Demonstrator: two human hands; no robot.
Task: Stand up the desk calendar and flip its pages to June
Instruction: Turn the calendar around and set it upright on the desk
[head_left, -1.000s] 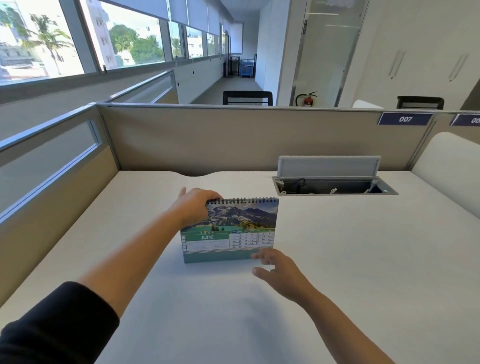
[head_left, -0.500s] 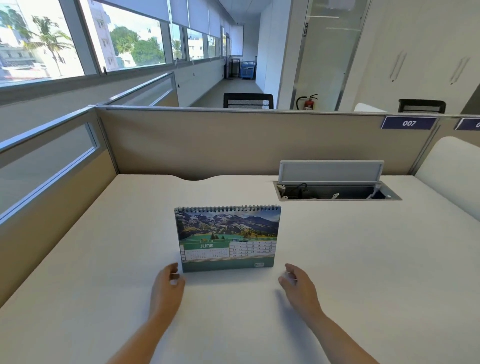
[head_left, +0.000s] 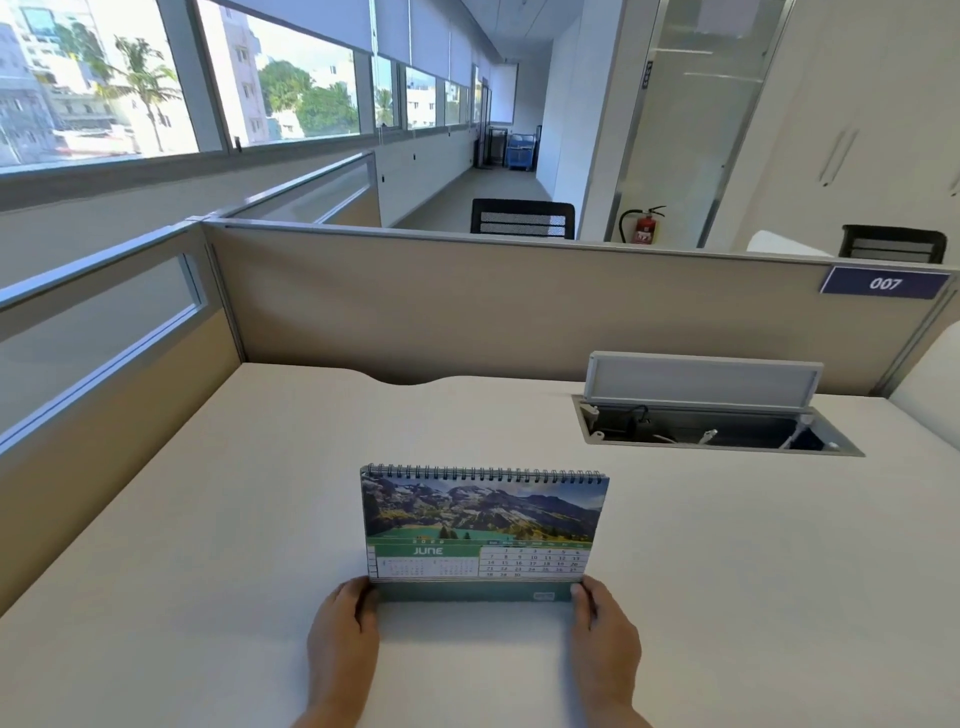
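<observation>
The desk calendar (head_left: 483, 525) stands upright on the white desk (head_left: 208, 519), spiral binding on top. Its front page shows a mountain lake photo above a green band reading JUNE and a date grid. My left hand (head_left: 343, 639) touches the calendar's lower left corner, fingers curled against the base. My right hand (head_left: 605, 639) touches the lower right corner in the same way. Both hands rest on the desk, one at each end of the base.
An open cable hatch (head_left: 711, 431) with a raised grey lid is set in the desk at the back right. Beige partition walls (head_left: 467, 306) close the desk at the back and left. A plate reading 007 (head_left: 884, 283) hangs on the partition.
One second ago my left hand held the calendar's top left corner. Both hands then dropped to the desk in front of it. Now they press against the two lower corners.
</observation>
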